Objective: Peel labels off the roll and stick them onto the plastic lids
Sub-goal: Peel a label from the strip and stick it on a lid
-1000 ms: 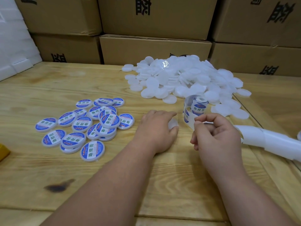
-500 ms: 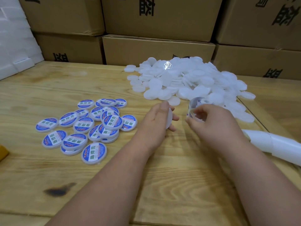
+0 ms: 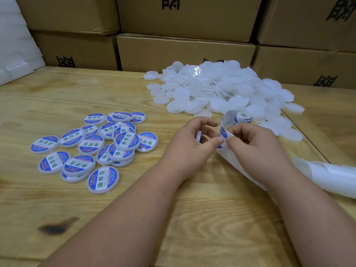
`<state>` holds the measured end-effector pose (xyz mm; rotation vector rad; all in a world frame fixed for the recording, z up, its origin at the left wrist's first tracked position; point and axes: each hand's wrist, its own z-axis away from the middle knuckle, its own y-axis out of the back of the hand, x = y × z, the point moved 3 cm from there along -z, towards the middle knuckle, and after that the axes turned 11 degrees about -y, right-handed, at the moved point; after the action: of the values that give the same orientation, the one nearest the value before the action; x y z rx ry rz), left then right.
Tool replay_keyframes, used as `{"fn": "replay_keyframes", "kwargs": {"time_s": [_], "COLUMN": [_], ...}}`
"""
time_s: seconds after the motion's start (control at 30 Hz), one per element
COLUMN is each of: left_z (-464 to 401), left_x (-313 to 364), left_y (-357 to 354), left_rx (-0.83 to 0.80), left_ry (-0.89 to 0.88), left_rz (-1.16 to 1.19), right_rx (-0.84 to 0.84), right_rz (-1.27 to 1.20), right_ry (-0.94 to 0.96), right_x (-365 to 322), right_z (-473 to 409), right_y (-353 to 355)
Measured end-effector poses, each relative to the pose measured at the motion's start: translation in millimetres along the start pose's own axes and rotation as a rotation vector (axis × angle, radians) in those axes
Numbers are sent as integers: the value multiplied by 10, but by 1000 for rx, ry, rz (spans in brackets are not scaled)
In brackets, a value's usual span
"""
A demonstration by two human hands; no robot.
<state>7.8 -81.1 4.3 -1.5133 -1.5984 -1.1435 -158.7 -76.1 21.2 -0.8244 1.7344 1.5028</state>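
Observation:
My left hand holds a plain white plastic lid on edge between its fingers, and its thumb touches a blue label. My right hand pinches that label and the white backing strip at the roll's loose end. The label roll stands just behind my hands. A heap of plain white lids lies beyond it. Several lids with blue labels lie spread on the left of the wooden table.
Used white backing strip trails off to the right edge. Stacked cardboard boxes close off the back of the table. White foam leans at the far left. A dark burn mark shows near the front.
My left hand lifted the plain lid off the table and turned it on edge. My right hand moved to the roll, and both hands now meet at a label.

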Motion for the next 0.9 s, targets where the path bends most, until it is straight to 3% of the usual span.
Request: {"fn": "replay_keyframes", "kwargs": {"time_s": [0.9], "left_z": [48], "left_x": [104], "left_y": [22], "left_rx": [41], "left_ry": [-64], "left_rz": [42], "right_rx": [-75], "right_rz": [-122], "right_ry": [73], "right_x": [-70], "right_z": [58], "right_y": [-2]}}
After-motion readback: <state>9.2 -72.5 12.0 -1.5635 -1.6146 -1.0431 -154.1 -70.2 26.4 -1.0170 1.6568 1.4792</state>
